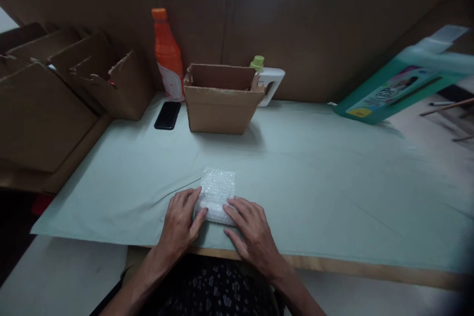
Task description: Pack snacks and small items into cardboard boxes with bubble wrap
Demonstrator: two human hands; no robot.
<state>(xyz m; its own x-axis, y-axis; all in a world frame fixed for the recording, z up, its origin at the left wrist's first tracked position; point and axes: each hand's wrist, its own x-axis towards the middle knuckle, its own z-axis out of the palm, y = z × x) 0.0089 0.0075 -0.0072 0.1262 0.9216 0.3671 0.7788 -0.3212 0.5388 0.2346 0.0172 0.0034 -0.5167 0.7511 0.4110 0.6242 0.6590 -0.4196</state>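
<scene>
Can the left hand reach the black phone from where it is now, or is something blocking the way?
Probably yes. The left hand rests on the bubble wrap, and only bare cloth lies between it and the phone. The box stands to the phone's right, off that path. It looks a long stretch.

Both forearms reach forward from the lower edge of the view and converge toward the middle. The left hand [180, 219] lies palm down, fingers slightly curled and angled to the right. The right hand [249, 229] lies palm down as well, fingers spread and pointing up and left. The fingertips of both hands nearly meet.
</scene>
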